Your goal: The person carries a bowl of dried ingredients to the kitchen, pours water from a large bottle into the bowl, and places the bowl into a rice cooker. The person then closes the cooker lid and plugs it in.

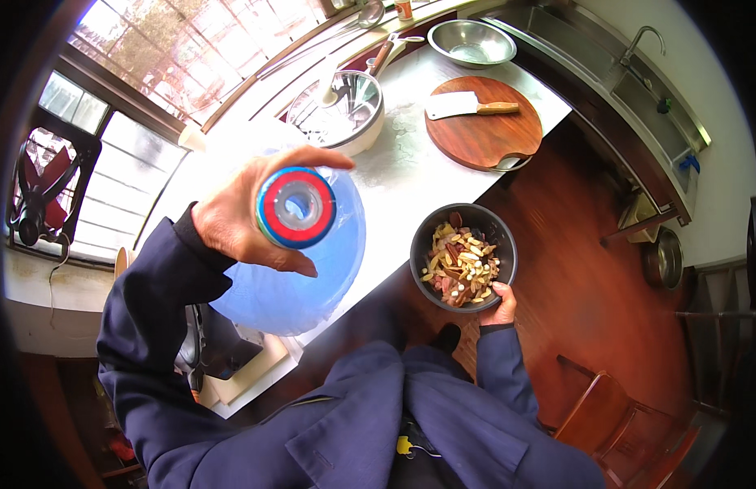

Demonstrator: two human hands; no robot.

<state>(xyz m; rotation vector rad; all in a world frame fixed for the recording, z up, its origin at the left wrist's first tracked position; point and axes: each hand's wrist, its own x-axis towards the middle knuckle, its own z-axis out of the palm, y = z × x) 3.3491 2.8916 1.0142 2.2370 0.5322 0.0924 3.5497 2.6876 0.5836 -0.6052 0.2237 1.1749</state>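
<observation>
My left hand (231, 214) curves around the neck of a large blue translucent water bottle (316, 281), with thumb and forefinger spread on either side. A red and blue ring surrounds the clear round opening (296, 206) at the top of the neck. My other fingers on that side are mostly hidden. In my right hand (501, 305) is a dark round pot (511, 244), gripped at its near rim with the thumb inside. Meat pieces and pale and brown slices, perhaps dried herbs, fill it (460, 263). The pot is over the counter's front edge.
A round wooden cutting board (475, 137) with a cleaver (454, 105) lies on the white counter (408, 183). Near it stand a steel basin (475, 43) and a glass-lidded cooker (347, 116). A sink (549, 43) is at far right; a wooden chair (604, 403) stands behind on the right.
</observation>
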